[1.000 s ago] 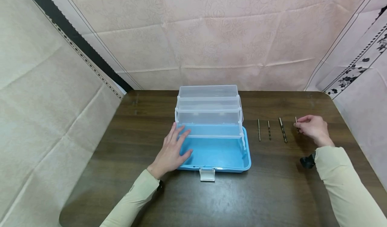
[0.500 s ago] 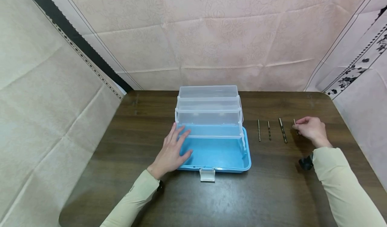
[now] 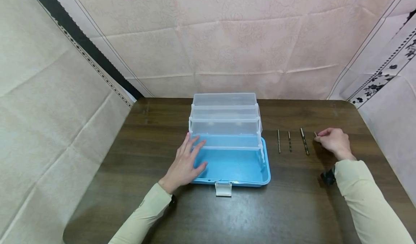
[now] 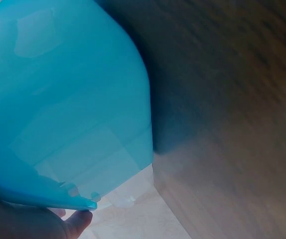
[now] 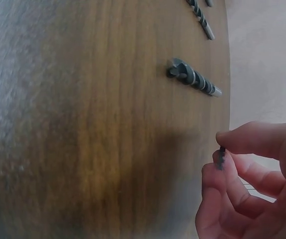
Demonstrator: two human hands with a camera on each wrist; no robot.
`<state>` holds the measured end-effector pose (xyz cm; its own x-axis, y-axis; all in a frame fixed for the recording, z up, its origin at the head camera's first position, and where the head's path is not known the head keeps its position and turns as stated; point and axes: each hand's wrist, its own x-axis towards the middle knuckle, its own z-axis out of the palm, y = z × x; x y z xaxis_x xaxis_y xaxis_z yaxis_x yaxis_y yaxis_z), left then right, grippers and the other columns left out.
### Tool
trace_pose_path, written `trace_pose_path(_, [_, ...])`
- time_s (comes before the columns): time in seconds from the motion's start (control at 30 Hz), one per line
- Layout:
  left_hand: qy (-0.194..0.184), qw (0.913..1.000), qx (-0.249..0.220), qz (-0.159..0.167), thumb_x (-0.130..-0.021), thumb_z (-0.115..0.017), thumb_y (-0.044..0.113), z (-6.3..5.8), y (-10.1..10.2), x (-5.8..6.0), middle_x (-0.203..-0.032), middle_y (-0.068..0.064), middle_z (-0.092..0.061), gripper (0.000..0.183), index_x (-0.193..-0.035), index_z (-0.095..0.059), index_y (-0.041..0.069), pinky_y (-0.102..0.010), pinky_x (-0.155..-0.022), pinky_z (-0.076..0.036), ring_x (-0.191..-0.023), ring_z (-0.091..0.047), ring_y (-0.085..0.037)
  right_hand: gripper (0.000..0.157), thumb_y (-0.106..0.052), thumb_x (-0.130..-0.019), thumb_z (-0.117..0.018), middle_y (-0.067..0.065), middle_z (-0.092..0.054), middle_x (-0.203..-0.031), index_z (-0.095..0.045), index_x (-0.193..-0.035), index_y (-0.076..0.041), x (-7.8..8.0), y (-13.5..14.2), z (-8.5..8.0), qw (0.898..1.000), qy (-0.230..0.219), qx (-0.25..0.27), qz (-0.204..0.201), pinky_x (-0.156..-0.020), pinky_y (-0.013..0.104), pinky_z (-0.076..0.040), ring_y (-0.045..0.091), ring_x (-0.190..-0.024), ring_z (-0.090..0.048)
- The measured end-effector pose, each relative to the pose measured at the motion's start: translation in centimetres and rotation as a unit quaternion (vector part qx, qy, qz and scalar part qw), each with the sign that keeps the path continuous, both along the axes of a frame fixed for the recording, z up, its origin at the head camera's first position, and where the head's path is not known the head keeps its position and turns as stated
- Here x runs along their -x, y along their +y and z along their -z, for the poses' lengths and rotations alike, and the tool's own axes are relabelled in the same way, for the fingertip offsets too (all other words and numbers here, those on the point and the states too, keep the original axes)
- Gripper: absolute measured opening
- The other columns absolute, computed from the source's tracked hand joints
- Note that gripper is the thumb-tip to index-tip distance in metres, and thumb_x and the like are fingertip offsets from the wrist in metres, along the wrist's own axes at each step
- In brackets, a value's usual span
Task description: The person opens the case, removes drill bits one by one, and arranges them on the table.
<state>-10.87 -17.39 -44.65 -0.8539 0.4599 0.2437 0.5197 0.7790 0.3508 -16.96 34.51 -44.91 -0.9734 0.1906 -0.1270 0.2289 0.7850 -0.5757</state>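
A blue plastic toolbox (image 3: pixel 234 166) stands opened, its translucent tiered trays (image 3: pixel 224 126) raised at the back. My left hand (image 3: pixel 183 164) rests at the box's left side with its fingers spread over the rim; the left wrist view shows mostly the blue wall (image 4: pixel 83 99) and the tip of a digit at the edge. Off to the right, my right hand (image 3: pixel 335 142) pinches a small drill bit (image 5: pixel 221 159) between thumb and fingers, just above the table. Three more drill bits lie beside it: a thick one (image 3: pixel 304 141), a short thin one (image 3: pixel 290 141) and another thin one (image 3: pixel 278 141).
A brown wood-grain table (image 3: pixel 139 186) bears everything. The box's white latch (image 3: pixel 223 189) hangs down at its front. Pale patterned cloth (image 3: pixel 243 48) closes off the back and both sides.
My right hand has shifted slightly left and toward me, and the pinched drill bit has tilted so less of it shows above the fingers. The left hand stays in place.
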Motion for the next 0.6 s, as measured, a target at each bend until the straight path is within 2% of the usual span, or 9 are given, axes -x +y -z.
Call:
trace_pose_path(0.07, [0.000,1.0000,0.001,0.000,-0.092,-0.071,0.033,0.01,0.07,0.01,-0.157,-0.016,-0.033,0.070,-0.152,-0.042,0.011,-0.067,-0.109,-0.029,-0.154,-0.004,-0.036,0.033,-0.023,-0.091,-0.067,0.029,-0.065,-0.103,-0.068,-0.103,0.008,-0.07,0.12,0.05,1.000,-0.003,-0.005,-0.001,-0.073,0.049,-0.042,0.050,-0.098,-0.055])
trace_pose_path(0.17, [0.000,1.0000,0.001,-0.001,-0.092,-0.071,0.033,0.00,0.14,0.03,-0.157,-0.016,-0.033,0.070,-0.152,-0.042,0.011,-0.067,-0.109,-0.029,-0.154,-0.004,-0.036,0.032,-0.023,-0.091,-0.066,0.033,-0.063,-0.108,-0.067,-0.103,0.007,-0.18,0.25,0.13,1.000,-0.009,-0.010,-0.001,-0.072,0.051,-0.043,0.052,-0.099,-0.054])
trace_pose_path(0.43, [-0.001,1.0000,0.000,-0.001,-0.092,-0.071,0.033,-0.01,0.13,-0.07,-0.157,-0.016,-0.033,0.070,-0.152,-0.043,0.010,-0.068,-0.109,-0.029,-0.154,-0.004,-0.036,0.035,-0.026,-0.092,-0.066,0.035,-0.061,-0.111,-0.066,-0.106,0.006,-0.41,0.38,0.12,0.999,-0.034,-0.015,0.006,-0.069,0.052,-0.044,0.055,-0.100,-0.054])
trace_pose_path(0.6, [0.000,1.0000,0.001,-0.001,-0.092,-0.070,0.034,0.03,0.08,-0.07,-0.157,-0.016,-0.034,0.070,-0.152,-0.043,0.010,-0.068,-0.109,-0.029,-0.154,-0.004,-0.036,0.034,-0.026,-0.090,-0.066,0.033,-0.062,-0.109,-0.067,-0.104,0.005,-0.41,0.49,0.41,0.999,-0.036,-0.013,0.001,-0.065,0.047,-0.044,0.052,-0.097,-0.056])
